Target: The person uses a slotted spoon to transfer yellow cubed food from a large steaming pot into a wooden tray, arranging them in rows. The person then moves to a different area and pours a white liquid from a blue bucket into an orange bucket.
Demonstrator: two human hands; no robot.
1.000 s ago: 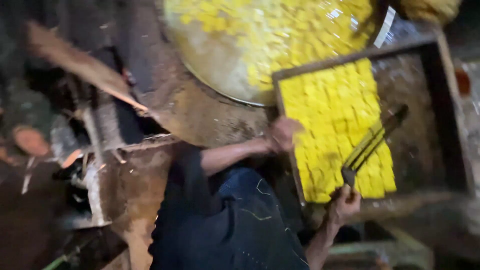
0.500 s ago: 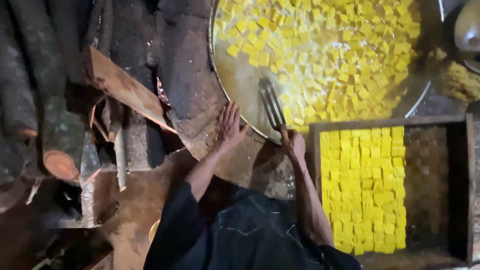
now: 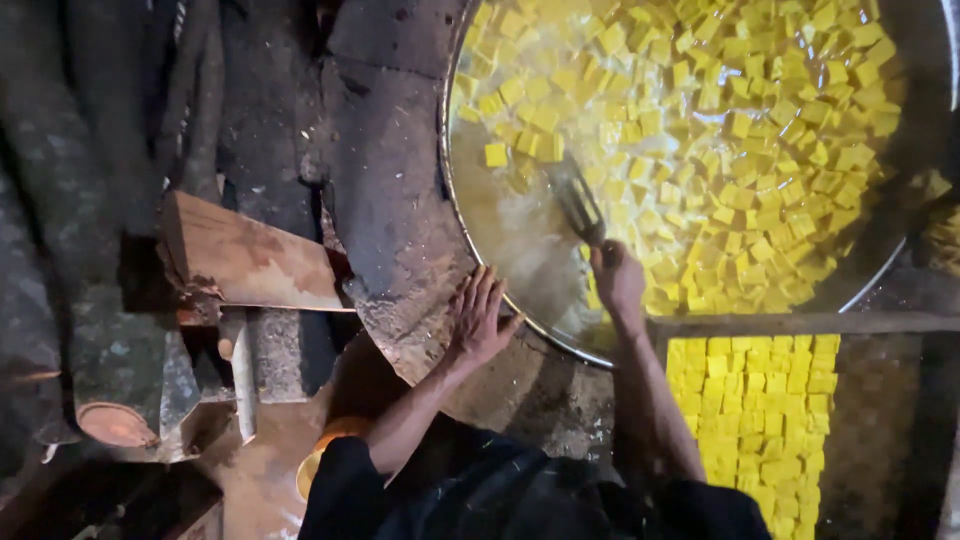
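Note:
A big round metal pan [image 3: 470, 250] holds liquid and several floating yellow cubes [image 3: 730, 130]. My right hand [image 3: 618, 280] grips the handle of a slotted metal spatula [image 3: 577, 200], whose blade dips into the pan near its lower left side. My left hand [image 3: 480, 318] rests flat with fingers spread on the blackened stone stove top [image 3: 385, 200], just at the pan's rim. Below the pan, a wooden tray [image 3: 800, 323] is packed with rows of yellow cubes [image 3: 765, 420].
Split logs and a flat wooden plank [image 3: 250, 262] lie to the left of the stove. A cut log end [image 3: 115, 422] shows at lower left. A yellow-orange object [image 3: 325, 450] peeks out by my left elbow.
The view has swung from the tray to the pan. My right hand carried the spatula from over the tray into the pan; my left hand moved from the tray edge to the stove top.

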